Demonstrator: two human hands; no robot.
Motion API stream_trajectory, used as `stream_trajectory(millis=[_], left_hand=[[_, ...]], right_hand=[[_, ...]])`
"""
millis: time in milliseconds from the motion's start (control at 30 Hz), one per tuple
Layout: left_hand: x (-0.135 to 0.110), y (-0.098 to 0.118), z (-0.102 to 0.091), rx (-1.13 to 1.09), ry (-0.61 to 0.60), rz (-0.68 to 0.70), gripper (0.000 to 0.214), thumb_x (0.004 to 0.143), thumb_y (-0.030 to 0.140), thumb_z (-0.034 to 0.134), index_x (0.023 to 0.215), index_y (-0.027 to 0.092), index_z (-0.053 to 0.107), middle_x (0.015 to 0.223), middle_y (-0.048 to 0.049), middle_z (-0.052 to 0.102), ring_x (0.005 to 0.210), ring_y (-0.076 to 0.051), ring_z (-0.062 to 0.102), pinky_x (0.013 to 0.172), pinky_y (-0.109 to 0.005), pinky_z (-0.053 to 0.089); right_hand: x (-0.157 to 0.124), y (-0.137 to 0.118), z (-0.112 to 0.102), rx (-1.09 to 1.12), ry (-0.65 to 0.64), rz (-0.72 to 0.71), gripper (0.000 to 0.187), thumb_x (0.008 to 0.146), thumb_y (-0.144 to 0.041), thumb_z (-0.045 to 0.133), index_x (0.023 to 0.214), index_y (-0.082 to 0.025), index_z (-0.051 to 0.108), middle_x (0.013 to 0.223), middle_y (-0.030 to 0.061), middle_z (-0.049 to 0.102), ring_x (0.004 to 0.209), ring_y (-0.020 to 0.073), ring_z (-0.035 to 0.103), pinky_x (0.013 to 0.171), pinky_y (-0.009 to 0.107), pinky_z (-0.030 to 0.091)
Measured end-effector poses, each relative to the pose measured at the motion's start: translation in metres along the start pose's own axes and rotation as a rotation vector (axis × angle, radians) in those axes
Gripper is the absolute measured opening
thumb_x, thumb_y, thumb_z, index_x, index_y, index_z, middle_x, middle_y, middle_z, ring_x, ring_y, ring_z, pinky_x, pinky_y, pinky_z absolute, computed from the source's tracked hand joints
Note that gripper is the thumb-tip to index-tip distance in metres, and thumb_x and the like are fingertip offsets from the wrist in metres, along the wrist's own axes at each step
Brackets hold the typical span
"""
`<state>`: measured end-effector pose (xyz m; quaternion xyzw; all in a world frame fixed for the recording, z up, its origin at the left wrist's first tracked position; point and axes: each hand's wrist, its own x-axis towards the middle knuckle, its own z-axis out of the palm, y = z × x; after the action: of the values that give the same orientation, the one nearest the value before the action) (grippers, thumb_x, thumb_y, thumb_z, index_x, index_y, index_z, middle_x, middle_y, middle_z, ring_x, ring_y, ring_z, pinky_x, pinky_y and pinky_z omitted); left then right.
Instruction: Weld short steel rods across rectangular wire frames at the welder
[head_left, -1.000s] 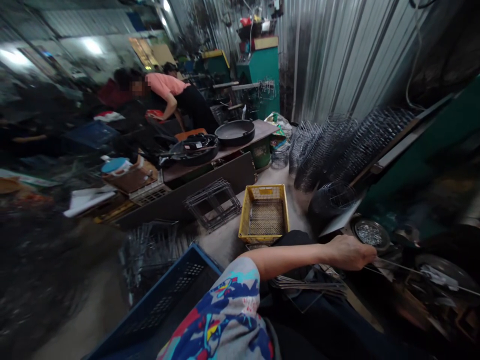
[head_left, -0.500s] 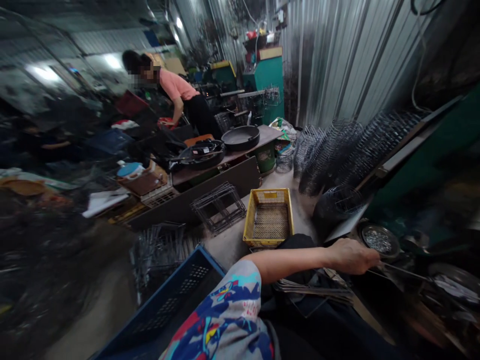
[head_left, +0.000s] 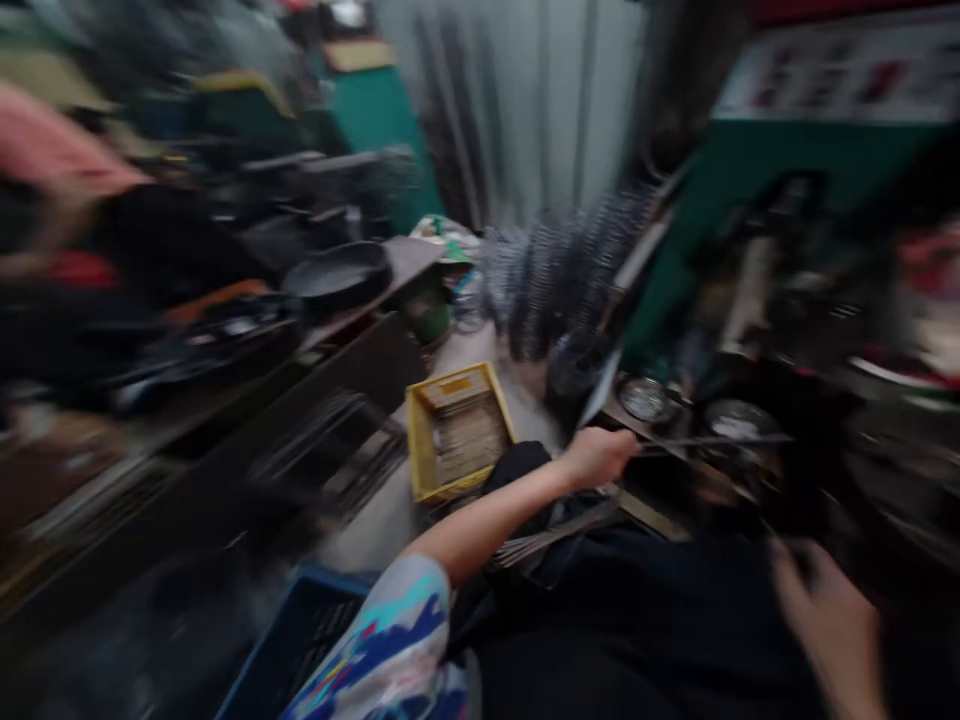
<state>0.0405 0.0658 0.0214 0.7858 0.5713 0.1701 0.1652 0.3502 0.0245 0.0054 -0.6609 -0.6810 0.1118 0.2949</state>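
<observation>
My left hand (head_left: pixel 600 458) is closed on a thin metal wire frame (head_left: pixel 720 440), which sticks out to the right in front of the machine. Low at the right, my right hand (head_left: pixel 832 610) is smeared by motion; its fingers point up and left toward the machine, and I cannot make out whether it holds anything. A bundle of bent wire frames (head_left: pixel 559 532) lies across my lap under my left forearm. Beyond my left hand sits a round dish of small shiny parts (head_left: pixel 643 398), with a second dish (head_left: pixel 739 418) to its right.
A yellow crate (head_left: pixel 422 445) stands beyond my left arm, a blue crate (head_left: pixel 274 645) beside me at left. Stacked wire coils (head_left: pixel 536 280) lean near the corrugated wall. A green machine (head_left: pixel 675 260) rises at right. Left, a co-worker (head_left: pixel 67 150) bends near a black pan (head_left: pixel 337 272).
My view has swung to the right and blurred. My right hand has come into view at the lower right. My left hand still holds the wire frame near the dishes.
</observation>
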Motion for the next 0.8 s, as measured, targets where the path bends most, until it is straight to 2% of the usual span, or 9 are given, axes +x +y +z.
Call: stream_trajectory(millis=[67, 133, 233, 367, 467, 533, 633, 700, 800], left_hand=[[0.002, -0.003, 0.004, -0.047, 0.019, 0.02, 0.033, 0.098, 0.029, 0.035, 0.085, 0.017, 0.064, 0.064, -0.0037, 0.062, 0.056, -0.014, 0.055, 0.055, -0.024, 0.034], [0.007, -0.006, 0.01, -0.116, 0.086, -0.015, 0.033, 0.098, 0.032, 0.037, 0.082, 0.019, 0.063, 0.061, -0.0013, 0.06, 0.055, -0.013, 0.053, 0.056, -0.023, 0.033], [0.012, -0.006, 0.018, -0.214, 0.133, 0.011, 0.032, 0.097, 0.033, 0.039, 0.077, 0.019, 0.061, 0.058, 0.0008, 0.056, 0.053, -0.012, 0.051, 0.057, -0.023, 0.032], [0.009, 0.001, 0.024, -0.205, 0.162, 0.008, 0.034, 0.098, 0.035, 0.038, 0.078, 0.019, 0.061, 0.059, 0.0008, 0.056, 0.054, -0.012, 0.052, 0.058, -0.023, 0.032], [0.013, 0.005, 0.026, -0.085, 0.119, -0.01, 0.037, 0.099, 0.036, 0.035, 0.08, 0.019, 0.062, 0.061, -0.0013, 0.06, 0.057, -0.013, 0.056, 0.059, -0.024, 0.033], [0.022, 0.007, 0.025, 0.035, 0.038, 0.005, 0.036, 0.1, 0.036, 0.035, 0.085, 0.019, 0.063, 0.066, -0.0035, 0.065, 0.062, -0.016, 0.061, 0.06, -0.025, 0.033], [0.041, 0.011, 0.024, 0.225, -0.119, 0.05, 0.033, 0.099, 0.036, 0.036, 0.092, 0.021, 0.064, 0.077, -0.007, 0.071, 0.071, -0.021, 0.066, 0.062, -0.027, 0.035], [0.054, 0.014, 0.024, 0.319, -0.203, 0.088, 0.033, 0.099, 0.037, 0.036, 0.095, 0.021, 0.065, 0.082, -0.0096, 0.072, 0.074, -0.025, 0.068, 0.062, -0.028, 0.037], [0.066, 0.016, 0.026, 0.384, -0.259, 0.137, 0.035, 0.099, 0.037, 0.035, 0.098, 0.02, 0.065, 0.086, -0.0121, 0.073, 0.078, -0.028, 0.069, 0.064, -0.03, 0.038]], right_hand=[[0.0, -0.012, 0.009, 0.13, -0.025, 0.095, 0.039, 0.087, -0.059, 0.048, 0.075, -0.026, 0.067, 0.061, 0.0088, 0.063, 0.058, 0.0258, 0.061, 0.054, 0.035, 0.046], [0.014, -0.022, 0.024, 0.257, -0.003, 0.13, 0.036, 0.088, -0.054, 0.049, 0.076, -0.023, 0.062, 0.063, 0.0062, 0.064, 0.06, 0.0216, 0.059, 0.058, 0.031, 0.045], [0.034, -0.033, 0.05, 0.501, 0.029, 0.206, 0.034, 0.088, -0.051, 0.051, 0.072, -0.022, 0.056, 0.062, 0.0016, 0.061, 0.055, 0.0161, 0.056, 0.055, 0.026, 0.043], [0.039, -0.05, 0.075, 0.832, 0.061, 0.334, 0.032, 0.086, -0.051, 0.055, 0.073, -0.022, 0.053, 0.06, -0.0021, 0.058, 0.045, 0.0116, 0.05, 0.047, 0.023, 0.039], [0.041, -0.056, 0.085, 0.828, 0.045, 0.285, 0.03, 0.088, -0.048, 0.054, 0.073, -0.022, 0.054, 0.061, -0.0019, 0.059, 0.047, 0.0114, 0.05, 0.049, 0.023, 0.039], [0.046, -0.049, 0.09, 0.694, 0.055, 0.251, 0.026, 0.088, -0.044, 0.055, 0.073, -0.022, 0.056, 0.063, -0.0012, 0.06, 0.053, 0.0127, 0.053, 0.054, 0.024, 0.039], [0.051, -0.021, 0.096, 0.582, 0.105, 0.433, 0.018, 0.081, -0.037, 0.061, 0.069, -0.023, 0.057, 0.059, -0.0014, 0.059, 0.059, 0.0148, 0.055, 0.058, 0.023, 0.038], [0.049, 0.0, 0.1, 0.616, 0.097, 0.585, 0.019, 0.076, -0.035, 0.063, 0.065, -0.022, 0.055, 0.055, -0.0017, 0.058, 0.056, 0.0146, 0.055, 0.054, 0.023, 0.037], [0.039, 0.017, 0.11, 0.72, 0.051, 0.668, 0.024, 0.073, -0.042, 0.063, 0.066, -0.02, 0.056, 0.054, -0.0012, 0.06, 0.047, 0.0127, 0.055, 0.048, 0.021, 0.036]])
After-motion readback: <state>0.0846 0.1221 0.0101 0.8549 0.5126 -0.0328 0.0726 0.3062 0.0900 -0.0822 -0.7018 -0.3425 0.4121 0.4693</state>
